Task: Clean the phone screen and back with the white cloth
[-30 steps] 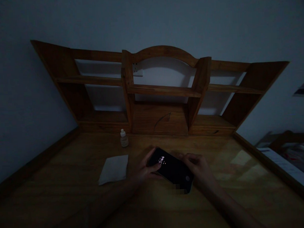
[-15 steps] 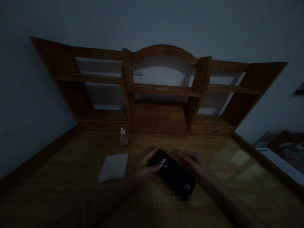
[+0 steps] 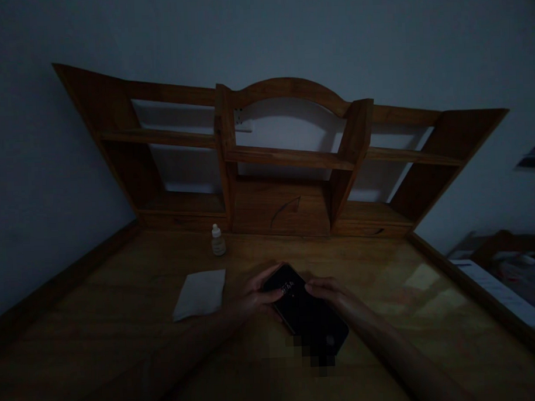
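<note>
A black smartphone [image 3: 313, 316] is tilted over the wooden desk, its dark screen facing up with a dim clock near the top. My left hand [image 3: 264, 291] grips its upper left edge, thumb lying on the screen and fingers beneath. At the opposite edge, my right hand [image 3: 330, 292] is closed on the phone, thumb over the screen; its other fingers are partly hidden. Left of the phone lies a folded white cloth [image 3: 200, 293]. Behind the cloth stands a small bottle with a white dropper top [image 3: 217, 242].
A wooden shelf unit [image 3: 288, 160] stands along the desk's back edge, against the wall. A wall socket [image 3: 242, 120] shows through its middle opening. Raised wooden edges bound the desk [image 3: 134, 281] at both sides. Beyond the right edge is a white surface [image 3: 501, 292]. The room is dim.
My right hand has moved from beside the phone onto its right edge, thumb now over the screen. The clock on the screen has dimmed. The cloth and bottle stay put.
</note>
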`<state>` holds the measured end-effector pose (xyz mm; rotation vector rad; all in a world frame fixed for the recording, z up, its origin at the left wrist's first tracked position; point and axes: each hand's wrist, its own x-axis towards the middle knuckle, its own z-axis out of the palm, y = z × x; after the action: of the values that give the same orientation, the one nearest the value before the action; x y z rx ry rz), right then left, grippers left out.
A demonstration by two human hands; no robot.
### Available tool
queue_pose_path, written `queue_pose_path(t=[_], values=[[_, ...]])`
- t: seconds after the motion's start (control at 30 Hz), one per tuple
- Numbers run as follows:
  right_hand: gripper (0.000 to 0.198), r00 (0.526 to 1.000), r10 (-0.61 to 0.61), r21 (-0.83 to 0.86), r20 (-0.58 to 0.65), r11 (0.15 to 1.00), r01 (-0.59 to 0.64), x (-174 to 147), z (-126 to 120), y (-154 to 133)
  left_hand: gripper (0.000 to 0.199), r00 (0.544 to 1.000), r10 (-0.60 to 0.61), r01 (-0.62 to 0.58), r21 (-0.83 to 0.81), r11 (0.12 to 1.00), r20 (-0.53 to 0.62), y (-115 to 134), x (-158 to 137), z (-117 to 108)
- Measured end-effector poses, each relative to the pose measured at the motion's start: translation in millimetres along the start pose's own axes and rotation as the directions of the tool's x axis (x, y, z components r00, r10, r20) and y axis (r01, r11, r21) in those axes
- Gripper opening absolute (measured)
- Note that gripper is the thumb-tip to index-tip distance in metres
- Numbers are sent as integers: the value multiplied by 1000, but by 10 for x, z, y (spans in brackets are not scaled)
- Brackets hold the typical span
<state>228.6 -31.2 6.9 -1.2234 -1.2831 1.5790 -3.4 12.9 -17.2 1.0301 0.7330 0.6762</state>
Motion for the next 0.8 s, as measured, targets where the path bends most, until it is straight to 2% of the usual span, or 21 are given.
queue_pose_path(t=[0.13, 0.27, 0.33, 0.43, 0.53, 0.67, 0.8], values=[[34, 999, 35, 35, -38, 999, -34, -11, 35, -2, 93, 1000, -22, 22, -7, 1000, -21, 33, -12, 27], [33, 995, 22, 76, -99, 997, -15, -7, 53, 1, 89, 994, -24, 25, 6, 1000, -102, 109, -51, 94], [34, 990, 8, 92, -142, 996, 5, 12, 50, 16, 83, 990, -22, 18, -27, 999, -140, 138, -70, 128], [37, 977, -2, 122, -213, 992, 29, 60, 42, 65, 75, 990, -17, 2, -106, 994, -140, 122, -84, 158], [41, 959, -33, 188, -281, 978, 88, 117, 50, 135, 77, 998, -30, 23, -126, 992, -59, 38, -78, 146], [41, 946, -55, 213, -319, 969, 128, 144, 99, 194, 80, 991, -12, 2, 74, 997, 134, -61, -46, 73], [40, 949, -66, 192, -309, 973, 130, 105, 133, 165, 95, 988, -47, 27, 137, 990, 147, -97, -15, 0]])
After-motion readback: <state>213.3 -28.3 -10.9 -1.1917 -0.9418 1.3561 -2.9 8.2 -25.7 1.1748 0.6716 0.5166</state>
